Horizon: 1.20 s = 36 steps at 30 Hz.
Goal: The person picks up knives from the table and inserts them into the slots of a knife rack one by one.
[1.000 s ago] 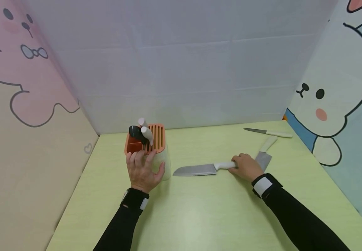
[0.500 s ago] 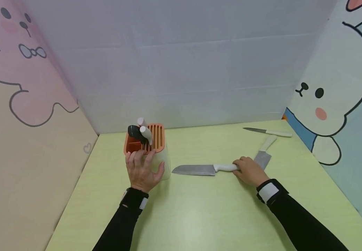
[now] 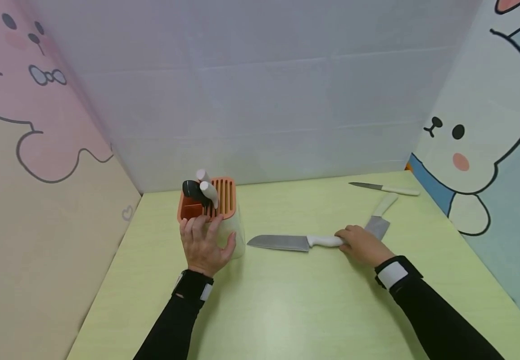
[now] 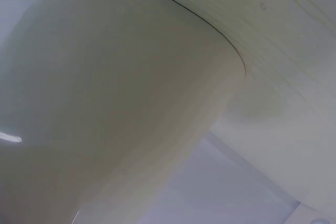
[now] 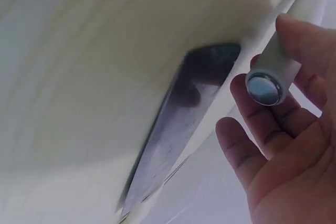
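Note:
In the head view my left hand (image 3: 203, 247) rests on the front of a cream knife block (image 3: 240, 232) with an orange slotted top, fingers spread with their tips at its rim. The left wrist view shows the block's smooth side (image 4: 121, 87) close up. Pinched between thumb and fingers of my right hand (image 3: 362, 245) is the white handle of a broad-bladed kitchen knife (image 3: 282, 243), its blade pointing left toward the block. The handle's metal-capped end (image 5: 264, 88) shows in the right wrist view. Just beyond that hand lies a cleaver (image 3: 378, 227), its blade partly hidden.
Two white handles (image 3: 209, 192) and a black handle (image 3: 193, 191) stick up from the block. A small paring knife (image 3: 388, 189) lies at the back right of the pale table (image 3: 278, 310). Walls with cartoon animals rise at the back and sides.
My right hand has shifted slightly right along the knife's handle toward its end, and the blade has turned a little, its tip away from me. The left hand keeps its place on the block.

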Each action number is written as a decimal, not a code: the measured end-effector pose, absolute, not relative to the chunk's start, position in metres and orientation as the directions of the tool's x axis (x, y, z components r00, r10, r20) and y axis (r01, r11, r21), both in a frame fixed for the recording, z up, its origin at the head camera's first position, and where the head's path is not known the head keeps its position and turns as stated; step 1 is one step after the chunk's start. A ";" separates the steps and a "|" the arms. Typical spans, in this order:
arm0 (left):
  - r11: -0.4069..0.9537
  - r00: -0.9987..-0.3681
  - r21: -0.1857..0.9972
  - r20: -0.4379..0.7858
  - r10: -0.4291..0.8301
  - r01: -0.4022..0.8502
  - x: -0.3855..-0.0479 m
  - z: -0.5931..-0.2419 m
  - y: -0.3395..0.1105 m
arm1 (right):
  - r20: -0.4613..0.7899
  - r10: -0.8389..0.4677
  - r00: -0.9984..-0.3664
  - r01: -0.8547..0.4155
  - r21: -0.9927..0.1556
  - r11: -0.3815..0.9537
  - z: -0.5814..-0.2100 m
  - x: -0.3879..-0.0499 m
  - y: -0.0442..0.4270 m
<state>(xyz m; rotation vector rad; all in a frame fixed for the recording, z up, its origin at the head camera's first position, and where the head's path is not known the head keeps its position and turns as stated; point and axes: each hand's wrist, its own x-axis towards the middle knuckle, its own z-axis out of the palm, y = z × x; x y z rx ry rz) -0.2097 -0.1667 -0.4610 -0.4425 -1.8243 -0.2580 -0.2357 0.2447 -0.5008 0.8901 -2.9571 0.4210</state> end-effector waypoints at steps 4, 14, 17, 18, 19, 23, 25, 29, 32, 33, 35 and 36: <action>0.902 -0.243 -0.042 0.957 0.160 0.429 -0.211 -0.461 -0.166 | 0.050 -0.503 -0.863 -0.483 -0.371 0.793 -0.494 -0.236 0.252; 0.898 -0.254 -0.029 0.955 0.155 0.439 -0.211 -0.461 -0.166 | -0.162 -0.363 -0.918 0.056 -0.957 0.286 -0.496 -0.233 0.263; 0.899 -0.257 -0.027 0.954 0.154 0.437 -0.211 -0.461 -0.166 | -0.197 -0.316 -0.928 0.189 -0.980 0.057 -0.498 -0.231 0.260; 0.899 -0.256 -0.027 0.954 0.153 0.436 -0.211 -0.461 -0.166 | -0.206 -0.295 -0.933 0.218 -0.976 -0.010 -0.499 -0.230 0.259; 0.900 -0.255 -0.027 0.955 0.152 0.435 -0.211 -0.462 -0.166 | -0.213 -0.272 -0.939 0.241 -0.967 -0.076 -0.500 -0.230 0.258; 0.901 -0.251 -0.026 0.956 0.148 0.433 -0.211 -0.462 -0.165 | -0.225 -0.187 -0.956 0.272 -0.920 -0.284 -0.501 -0.227 0.252; 0.901 -0.251 -0.025 0.957 0.147 0.432 -0.211 -0.461 -0.165 | -0.226 -0.159 -0.961 0.270 -0.892 -0.364 -0.502 -0.226 0.248; 0.902 -0.249 -0.027 0.957 0.147 0.430 -0.211 -0.461 -0.164 | -0.177 -0.155 -0.972 0.230 -0.853 -0.469 -0.503 -0.225 0.242; 0.903 -0.249 -0.027 0.957 0.146 0.428 -0.211 -0.461 -0.164 | -0.137 -0.141 -0.980 0.191 -0.839 -0.510 -0.503 -0.225 0.237; 0.904 -0.249 -0.027 0.957 0.146 0.428 -0.211 -0.461 -0.164 | -0.135 -0.134 -0.982 0.185 -0.833 -0.522 -0.502 -0.225 0.235; 0.904 -0.252 -0.026 0.957 0.147 0.427 -0.211 -0.461 -0.165 | -0.147 -0.114 -0.983 0.185 -0.828 -0.529 -0.501 -0.225 0.232; 0.904 -0.254 -0.026 0.956 0.148 0.427 -0.211 -0.461 -0.165 | -0.160 -0.104 -0.982 0.191 -0.821 -0.538 -0.501 -0.225 0.231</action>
